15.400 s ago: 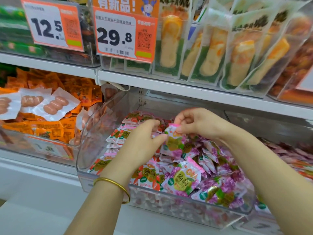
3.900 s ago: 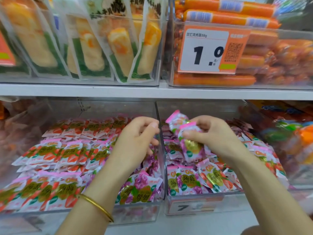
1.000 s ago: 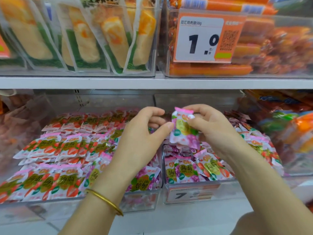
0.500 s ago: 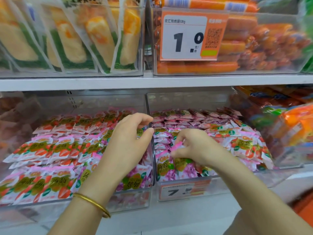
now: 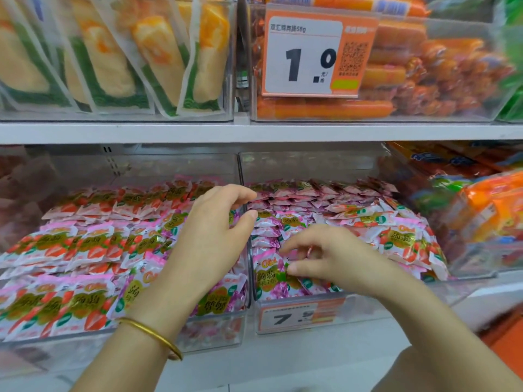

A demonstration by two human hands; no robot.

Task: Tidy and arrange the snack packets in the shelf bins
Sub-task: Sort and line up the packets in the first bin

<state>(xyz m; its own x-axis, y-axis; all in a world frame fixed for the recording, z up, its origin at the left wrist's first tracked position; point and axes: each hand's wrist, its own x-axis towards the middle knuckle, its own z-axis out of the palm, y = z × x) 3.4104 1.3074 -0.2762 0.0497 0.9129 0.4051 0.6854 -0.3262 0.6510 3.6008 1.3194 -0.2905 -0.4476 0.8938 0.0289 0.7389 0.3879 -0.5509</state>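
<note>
Left of the left hand point(image 5: 212, 241): clear left bin point(image 5: 215, 332) packed with rows of strawberry snack packets point(image 5: 70, 250). Left hand, gold bangle point(image 5: 152, 333) at the wrist, poised above that bin's right edge, fingers loosely curved, holding nothing. Just right of it: right hand point(image 5: 336, 258) low on purple snack packets point(image 5: 267, 278) at the right bin's point(image 5: 396, 304) front, fingers curled down. Pinching or only touching, cannot tell.

Orange price tag point(image 5: 319, 53) hanging on upper sausage bin point(image 5: 441, 111), showing "1.0" beneath "58g" line. Lower tag point(image 5: 300, 316) on right packet bin point(image 5: 373, 308) showing "7.", remainder blurred. Front packet point(image 5: 267, 278) possibly reading "Oh!".
</note>
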